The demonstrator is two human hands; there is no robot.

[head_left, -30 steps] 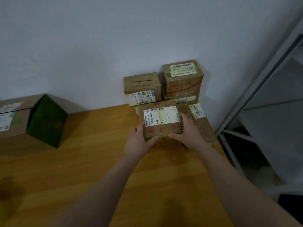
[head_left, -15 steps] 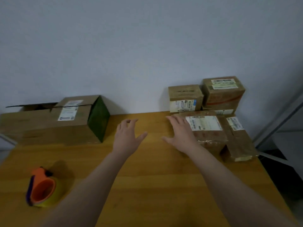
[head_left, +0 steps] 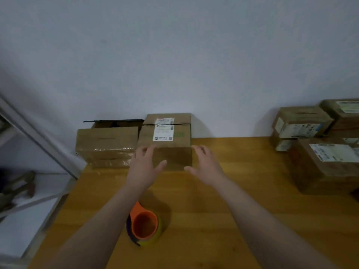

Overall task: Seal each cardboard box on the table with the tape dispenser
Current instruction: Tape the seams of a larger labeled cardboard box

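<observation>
While both of my bare arms reach forward over the yellowish wooden table (head_left: 213, 220), my left hand (head_left: 144, 167) and right hand (head_left: 206, 166) flank the brown cardboard box with a white shipping label (head_left: 171, 154). It stands at the table's far edge against the pale wall (head_left: 174, 55). Both hands hold nothing: the fingers are spread wide and nearly straight, with the thumbs turned inward toward each other. The left hand's fingers overlap the box's front left corner, and the right hand sits at its front right corner. I cannot tell whether either one actually touches the cardboard. A dark seam runs across the box's top and cuts through the label.

Just beside it on the left stands a second, wider brown cardboard box (head_left: 106, 144). Its rear flap stands open, and shiny clear tape crosses its front. The orange tape dispenser (head_left: 144, 226), loaded with a yellowish roll, lies on the table near me, partly under my left forearm and well apart from both hands.

At the right side of the table a cluster of labelled brown cartons (head_left: 328, 167) is stacked, some on top of others. Off the table's left edge I see a grey metal shelf frame (head_left: 38, 140) with some blurred objects I cannot identify.
</observation>
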